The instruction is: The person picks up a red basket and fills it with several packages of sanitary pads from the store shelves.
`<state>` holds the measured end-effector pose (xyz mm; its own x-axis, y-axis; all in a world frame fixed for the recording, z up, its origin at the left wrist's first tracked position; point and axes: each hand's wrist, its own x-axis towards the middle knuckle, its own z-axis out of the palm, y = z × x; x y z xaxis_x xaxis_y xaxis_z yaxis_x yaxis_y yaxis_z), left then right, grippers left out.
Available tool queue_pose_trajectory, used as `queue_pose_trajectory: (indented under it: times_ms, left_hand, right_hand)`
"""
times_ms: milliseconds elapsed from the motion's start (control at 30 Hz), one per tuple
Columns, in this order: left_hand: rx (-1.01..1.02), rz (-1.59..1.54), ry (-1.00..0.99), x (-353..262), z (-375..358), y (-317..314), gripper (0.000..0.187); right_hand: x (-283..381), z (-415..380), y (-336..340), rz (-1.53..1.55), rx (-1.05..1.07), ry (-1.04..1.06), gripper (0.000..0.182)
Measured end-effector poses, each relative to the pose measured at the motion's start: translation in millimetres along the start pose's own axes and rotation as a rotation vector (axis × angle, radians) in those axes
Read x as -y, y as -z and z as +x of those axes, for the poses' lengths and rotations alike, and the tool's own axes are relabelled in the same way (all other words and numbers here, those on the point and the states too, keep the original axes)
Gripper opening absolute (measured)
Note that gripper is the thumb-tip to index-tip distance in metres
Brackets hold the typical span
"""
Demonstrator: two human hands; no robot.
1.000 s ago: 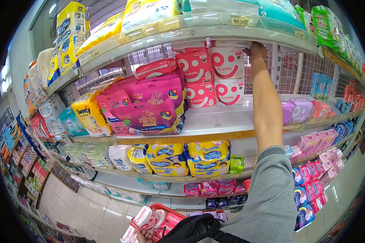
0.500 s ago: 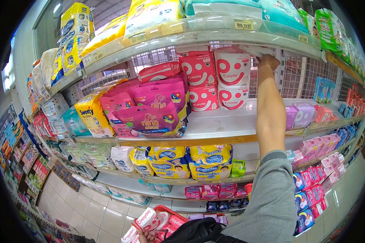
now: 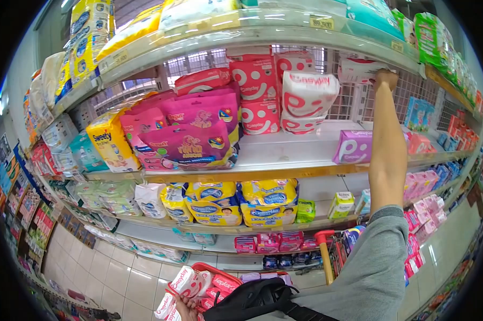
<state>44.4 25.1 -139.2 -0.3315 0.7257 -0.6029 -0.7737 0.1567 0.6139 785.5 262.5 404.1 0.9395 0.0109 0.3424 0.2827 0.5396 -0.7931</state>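
My right hand (image 3: 386, 80) reaches up under the top shelf, its fingers closed on the end of a white and pink Easyday pack (image 3: 355, 71). The pack lies on its side in the air before the wire back panel. To its left, another white Easyday pack (image 3: 309, 100) leans forward on the shelf beside stacked red Easyday packs (image 3: 259, 86). At the bottom edge, my left hand (image 3: 186, 309) is closed round a white Easyday pack (image 3: 166, 306), partly cut off by the frame. Near it, a red basket (image 3: 201, 265) holds several Easyday packs (image 3: 223, 283).
Purple Bagus bags (image 3: 190, 148) and a yellow Sweety diaper pack (image 3: 113, 142) stand at the left of the middle shelf. A purple pack (image 3: 354, 146) lies below my right arm. Yellow diaper packs (image 3: 214, 204) fill the lower shelf. A black bag (image 3: 252, 299) hangs before me.
My right hand has moved right, drawing the white and pink pack away from the stack. One white pack there now leans forward. The view has shifted slightly; my left hand stays low.
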Motion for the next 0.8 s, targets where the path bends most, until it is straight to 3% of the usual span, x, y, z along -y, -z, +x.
queue_pose_trajectory:
  times_ms: [100, 167, 233, 267, 367, 500, 567, 800]
  left_hand:
    - [-0.001, -0.002, -0.011, 2, 10, -1, 0.034]
    - [0.001, -0.007, 0.005, 6, 15, -5, 0.033]
    - [-0.047, 0.032, -0.037, 6, 10, -20, 0.033]
    - [-0.017, 0.043, -0.028, 7, 7, -25, 0.031]
    - [-0.034, 0.155, 0.014, 17, 21, -41, 0.031]
    - [-0.055, 0.234, 0.013, 26, 24, -72, 0.032]
    - [0.083, 0.231, 0.033, 22, 34, -65, 0.030]
    - [-0.008, 0.200, 0.014, 11, 41, -72, 0.028]
  right_hand:
    - [-4, 17, 16, -0.082, 0.009, 0.007, 0.032]
    - [12, -16, 34, -0.088, 0.037, 0.025, 0.026]
    - [16, -36, 51, -0.049, 0.086, 0.103, 0.035]
    - [21, -47, 64, -0.190, 0.079, 0.155, 0.028]
    - [-25, -4, 83, -0.088, 0.011, 0.245, 0.021]
    - [-2, -51, 139, 0.193, 0.130, 0.056, 0.019]
    - [-3, -62, 173, 0.194, 0.183, 0.072, 0.020]
    - [25, -81, 289, 0.197, 0.340, 0.083, 0.019]
